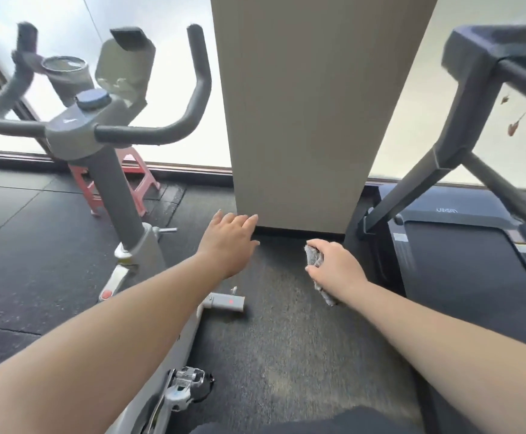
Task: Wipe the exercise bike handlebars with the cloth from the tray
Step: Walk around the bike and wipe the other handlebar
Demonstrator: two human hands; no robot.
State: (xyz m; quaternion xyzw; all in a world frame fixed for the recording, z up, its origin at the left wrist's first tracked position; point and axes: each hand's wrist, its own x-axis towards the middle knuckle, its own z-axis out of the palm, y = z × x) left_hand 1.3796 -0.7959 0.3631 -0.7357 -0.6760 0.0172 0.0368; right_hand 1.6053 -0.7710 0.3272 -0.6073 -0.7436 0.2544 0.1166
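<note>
The exercise bike stands at the left, its dark curved handlebars (149, 134) rising on both sides of a grey console with a blue knob. My right hand (336, 266) is closed around a crumpled grey cloth (314, 256), held low over the floor, well right of and below the handlebars. A tail of the cloth hangs under my wrist. My left hand (228, 238) reaches forward with fingers spread and nothing in it, near the foot of the beige pillar. Neither hand touches the bike. No tray is in view.
A wide beige pillar (311, 104) stands straight ahead between the bike and a treadmill (462, 245) on the right. A pink stool (136, 180) sits behind the bike post. The bike's pedal (186, 382) and base foot (227, 302) lie near my left arm. Dark rubber flooring.
</note>
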